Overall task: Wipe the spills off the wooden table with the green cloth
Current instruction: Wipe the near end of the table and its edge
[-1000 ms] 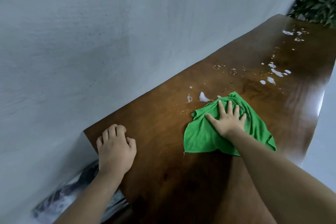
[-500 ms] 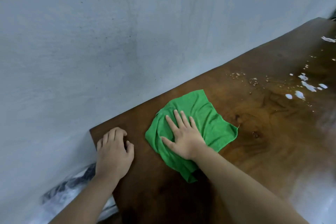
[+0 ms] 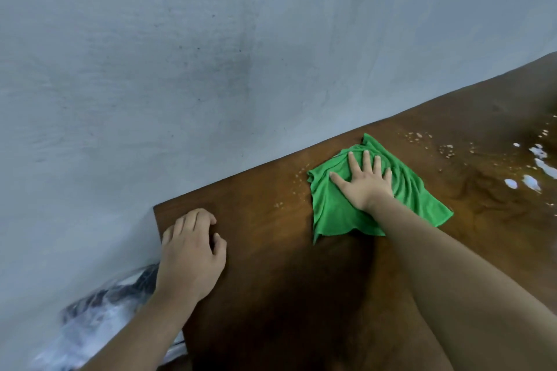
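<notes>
Since half a second back, the crumpled green microfibre cloth [image 3: 419, 199] has slid right along the far edge of the dark brown wooden surface [image 3: 271, 295], away from the left hand [image 3: 193, 253] and toward the mess. The right hand [image 3: 366, 184] is flat on top of it, fingers [image 3: 352, 161] straight and fanned out, pressing down. The left hand sits by the near-left corner with its fingers loosely curled, holding nothing, just resting there.

What I'd worry about:

- A sprinkle of tiny pale droplets [image 3: 297, 178] sits just left of the cloth, between it and the left hand. If the sweep keeps heading right, those probably get missed.
- The cloth is bunched up under the palm, with one corner hanging loose toward the near edge. A wad like that may smear liquid around instead of soaking it up.
- The bigger white spills [image 3: 530, 182] are near the right edge, well apart from the cloth. Shoving into them fast could push liquid outward, or back against the grey wall [image 3: 180, 69].
</notes>
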